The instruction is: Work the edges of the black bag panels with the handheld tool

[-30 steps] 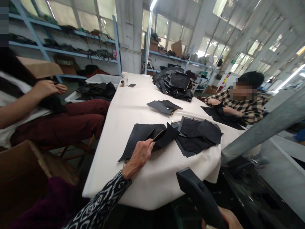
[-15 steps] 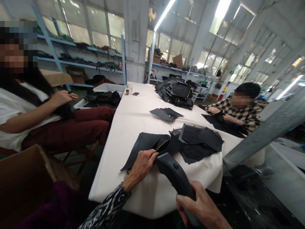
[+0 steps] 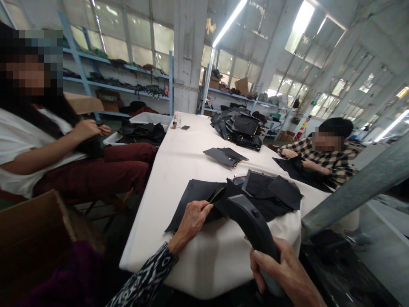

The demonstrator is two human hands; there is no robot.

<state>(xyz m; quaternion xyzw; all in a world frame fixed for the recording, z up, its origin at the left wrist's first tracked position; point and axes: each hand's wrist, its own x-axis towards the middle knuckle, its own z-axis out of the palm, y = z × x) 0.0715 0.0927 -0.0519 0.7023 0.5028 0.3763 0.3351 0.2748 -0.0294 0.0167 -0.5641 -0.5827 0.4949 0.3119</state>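
My left hand (image 3: 191,219) pinches the near edge of a black fabric piece (image 3: 200,198) that lies on the white table (image 3: 185,153) and has a gold zipper edge lifted beside my fingers. My right hand (image 3: 287,275) is closed round the handle of a black hand-held tool (image 3: 254,226), whose front end points up and left, just above the fabric. More black fabric pieces (image 3: 271,189) overlap to the right of the held one.
A single black pouch (image 3: 225,155) and a tall pile of black pieces (image 3: 239,125) lie farther along the table. A person in dark red trousers (image 3: 96,168) sits at the left, another in a checked shirt (image 3: 332,155) at the right. A cardboard box (image 3: 35,238) stands at lower left.
My right hand has raised the black tool from below the table edge up to the fabric. My left hand has kept its grip on the fabric edge. The view has tilted slightly.
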